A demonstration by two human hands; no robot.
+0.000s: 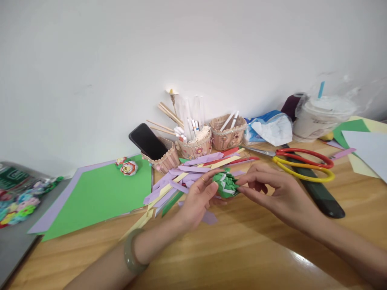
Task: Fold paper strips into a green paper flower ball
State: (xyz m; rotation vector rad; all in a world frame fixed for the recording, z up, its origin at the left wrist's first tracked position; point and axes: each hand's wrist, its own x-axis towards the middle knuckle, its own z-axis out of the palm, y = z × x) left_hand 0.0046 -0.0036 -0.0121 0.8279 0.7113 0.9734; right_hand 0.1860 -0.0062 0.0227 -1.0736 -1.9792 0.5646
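A small green and white folded-paper ball [225, 183] is held above the table, in front of a heap of paper strips [184, 177] in purple, yellow, red and green. My left hand [199, 197] grips its left side between thumb and fingers. From the right, my right hand [272, 189] pinches the ball's edge with thumb and forefinger, the other fingers curled. Scissors [278, 155] with red and yellow handles lie beyond my right hand, across a long black object [323, 197].
Green paper sheets [99, 197] bear small paper rosettes [128, 167] at the left. Decorated baskets [228, 135] stand along the wall, one holding a black phone [147, 141]. A tissue pack [269, 127], a lidded cup [320, 117] and more paper [369, 145] are at the right.
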